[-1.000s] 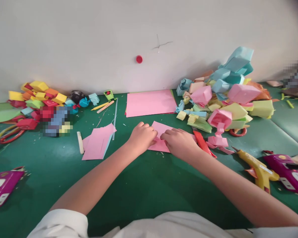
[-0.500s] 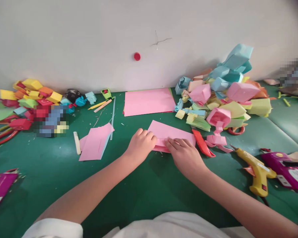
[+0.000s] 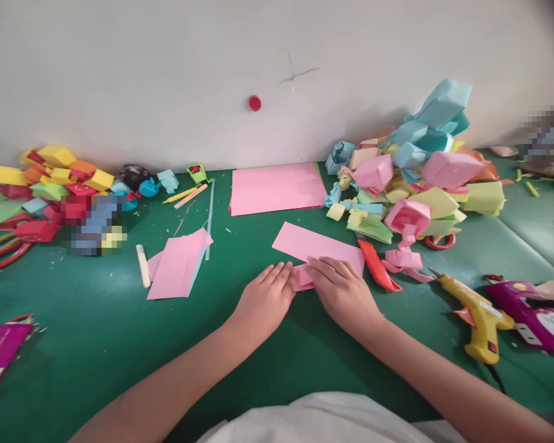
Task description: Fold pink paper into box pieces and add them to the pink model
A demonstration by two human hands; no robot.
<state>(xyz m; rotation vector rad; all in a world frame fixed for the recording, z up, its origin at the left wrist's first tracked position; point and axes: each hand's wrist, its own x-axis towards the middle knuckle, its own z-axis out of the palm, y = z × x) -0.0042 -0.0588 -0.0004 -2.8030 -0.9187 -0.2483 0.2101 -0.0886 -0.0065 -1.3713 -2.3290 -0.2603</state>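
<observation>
Two hands work close together on the green worktop (image 3: 258, 363), with a small folded pink paper (image 3: 303, 279) between them. The left hand (image 3: 266, 293) lies flattened at its 8 o'clock end, fingers straight and together; the right hand (image 3: 345, 288) spreads over its 3 o'clock end, likewise flat, with no visible grip. A pink sheet (image 3: 321, 241) lies just beyond, toward 1 o'clock; whether it joins the folded paper under the right fingers, I cannot tell.

If the palms press unevenly, the fold could slide and crease askew. A red cutter (image 3: 378, 266) sits at the right hand's 2 o'clock, its narrow end close to the sheet's corner, so a careless sweep could snag paper or nick a finger. Past 3 o'clock, a yellow glue gun (image 3: 481, 314) aims its nozzle toward 10; if hot, it might burn a straying forearm.
</observation>
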